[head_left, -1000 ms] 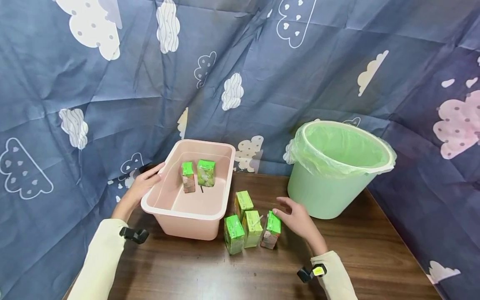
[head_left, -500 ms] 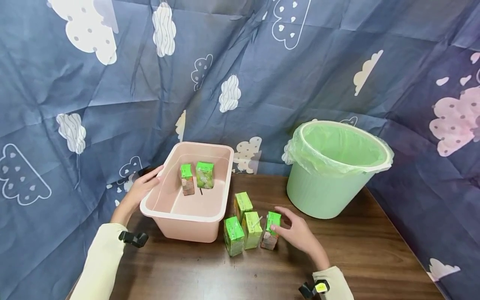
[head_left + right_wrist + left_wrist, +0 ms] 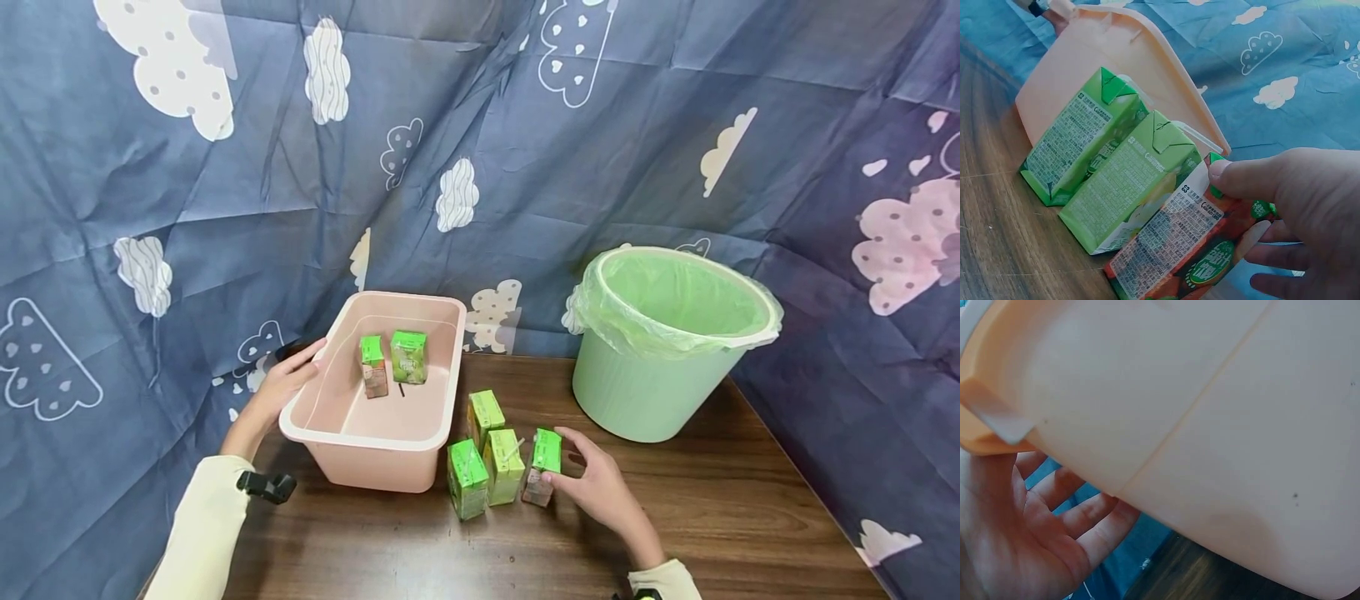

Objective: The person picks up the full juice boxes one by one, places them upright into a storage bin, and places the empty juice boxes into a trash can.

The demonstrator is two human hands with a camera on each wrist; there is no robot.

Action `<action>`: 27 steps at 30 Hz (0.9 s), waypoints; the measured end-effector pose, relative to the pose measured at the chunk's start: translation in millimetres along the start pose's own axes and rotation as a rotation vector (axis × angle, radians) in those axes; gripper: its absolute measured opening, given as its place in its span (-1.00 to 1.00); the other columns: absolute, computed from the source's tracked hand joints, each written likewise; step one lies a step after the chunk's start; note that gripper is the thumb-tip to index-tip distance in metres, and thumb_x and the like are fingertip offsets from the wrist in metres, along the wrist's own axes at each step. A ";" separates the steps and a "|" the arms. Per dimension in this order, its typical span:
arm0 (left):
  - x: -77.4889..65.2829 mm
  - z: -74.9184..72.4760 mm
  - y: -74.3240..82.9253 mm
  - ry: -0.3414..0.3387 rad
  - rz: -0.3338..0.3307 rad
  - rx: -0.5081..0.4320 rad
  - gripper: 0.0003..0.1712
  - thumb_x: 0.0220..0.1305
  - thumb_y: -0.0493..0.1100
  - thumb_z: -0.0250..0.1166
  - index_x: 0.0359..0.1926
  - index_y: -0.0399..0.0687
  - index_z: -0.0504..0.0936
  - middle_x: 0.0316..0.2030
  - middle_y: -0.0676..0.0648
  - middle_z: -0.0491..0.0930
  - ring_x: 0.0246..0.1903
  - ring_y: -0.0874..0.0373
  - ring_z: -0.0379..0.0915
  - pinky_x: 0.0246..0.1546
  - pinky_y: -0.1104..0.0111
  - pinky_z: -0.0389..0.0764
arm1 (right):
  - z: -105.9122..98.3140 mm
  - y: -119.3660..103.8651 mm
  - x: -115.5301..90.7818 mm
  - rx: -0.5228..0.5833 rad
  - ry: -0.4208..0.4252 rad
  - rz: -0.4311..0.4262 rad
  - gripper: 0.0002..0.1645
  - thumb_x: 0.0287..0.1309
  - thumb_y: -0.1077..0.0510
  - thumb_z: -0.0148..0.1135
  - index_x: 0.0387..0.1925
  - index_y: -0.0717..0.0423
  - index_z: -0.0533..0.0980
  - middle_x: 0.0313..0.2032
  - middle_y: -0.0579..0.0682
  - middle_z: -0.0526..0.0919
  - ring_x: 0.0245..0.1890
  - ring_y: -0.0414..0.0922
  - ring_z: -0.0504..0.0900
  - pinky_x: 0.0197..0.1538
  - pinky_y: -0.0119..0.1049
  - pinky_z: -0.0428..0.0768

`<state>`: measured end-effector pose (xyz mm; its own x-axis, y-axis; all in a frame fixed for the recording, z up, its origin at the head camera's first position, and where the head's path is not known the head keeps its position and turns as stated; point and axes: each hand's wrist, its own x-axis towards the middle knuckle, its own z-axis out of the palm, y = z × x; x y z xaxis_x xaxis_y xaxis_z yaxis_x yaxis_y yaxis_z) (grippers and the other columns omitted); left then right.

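My left hand [image 3: 281, 385] holds the left rim of a pink plastic tub [image 3: 375, 440]. In the left wrist view its fingers [image 3: 1107, 531] lie against the tub's outer wall, with the thumb hidden by the rim. My right hand [image 3: 603, 492] pinches the top of a red juice box [image 3: 1172, 240] with a green top, thumb on the near side and fingers on the far side. This box stands at the right end of a group. Beside it are a yellow-green juice box [image 3: 1129, 187], a green juice box [image 3: 1082, 137] and another yellow-green carton [image 3: 486, 408] behind.
Two juice boxes, one red [image 3: 374, 371] and one green [image 3: 408, 358], stand inside the tub near a small black mark. A green bin [image 3: 637, 396] with a plastic liner stands at the back right. A blue cloud-patterned cloth [image 3: 540, 192] hangs behind the wooden table [image 3: 375, 550].
My right hand has come down from above the red juice box and closed thumb and fingers around its top. The left hand stays at the tub's rim. The head view has shifted slightly.
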<state>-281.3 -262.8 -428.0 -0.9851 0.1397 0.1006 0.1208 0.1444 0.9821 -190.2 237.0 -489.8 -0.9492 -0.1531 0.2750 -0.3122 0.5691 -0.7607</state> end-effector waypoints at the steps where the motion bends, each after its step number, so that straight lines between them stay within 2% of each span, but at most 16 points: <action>1: -0.3 0.3 -0.5 0.001 0.003 -0.003 -0.32 0.57 -0.11 0.09 0.55 -0.23 0.11 0.43 -0.42 0.21 0.02 0.44 0.48 -0.01 0.56 0.55 | 0.2 0.2 -0.2 0.002 0.005 0.010 -0.15 -0.03 0.13 0.63 0.32 0.07 0.47 0.26 0.21 0.55 0.13 0.21 0.60 0.15 0.03 0.59; 6: -1.4 2.1 -2.6 0.003 0.018 -0.023 -0.33 0.57 -0.15 0.08 0.54 -0.28 0.11 0.41 -0.46 0.19 -0.01 0.47 0.49 -0.03 0.56 0.56 | -0.8 -0.8 -1.2 0.000 0.034 0.060 -0.16 -0.10 0.08 0.66 0.28 -0.03 0.53 0.20 0.15 0.61 0.08 0.17 0.64 0.11 0.09 0.61; 11: -2.1 3.2 -2.7 -0.006 0.027 -0.024 -0.33 0.57 -0.16 0.08 0.54 -0.29 0.10 0.41 -0.49 0.17 -0.01 0.48 0.49 -0.02 0.56 0.56 | -4.2 -3.6 -0.4 -0.003 0.041 0.074 -0.17 -0.11 0.03 0.66 0.26 -0.07 0.55 0.17 0.11 0.64 0.09 0.14 0.64 0.11 0.12 0.60; 20: 0.8 -0.2 -2.5 0.006 -0.001 0.015 -0.31 0.57 -0.09 0.11 0.56 -0.17 0.11 0.45 -0.37 0.20 0.00 0.52 0.45 0.00 0.59 0.52 | -11.8 -8.6 3.8 0.044 0.030 0.111 -0.17 -0.08 0.02 0.65 0.29 -0.09 0.53 0.23 0.09 0.59 0.15 0.19 0.60 0.12 0.11 0.60; 27: 1.9 -0.5 -0.5 0.010 -0.016 0.041 -0.30 0.56 -0.04 0.12 0.56 -0.12 0.13 0.46 -0.34 0.20 0.01 0.51 0.44 0.00 0.61 0.50 | -16.9 -12.6 10.9 0.073 0.060 0.063 -0.18 -0.07 0.08 0.65 0.28 0.00 0.54 0.12 0.11 0.67 0.11 0.14 0.63 0.13 0.09 0.59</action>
<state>-283.3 -263.1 -428.2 -0.9881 0.1271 0.0863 0.1093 0.1869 0.9763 -195.9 241.9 -467.2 -0.9636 -0.0691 0.2583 -0.2561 0.5156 -0.8177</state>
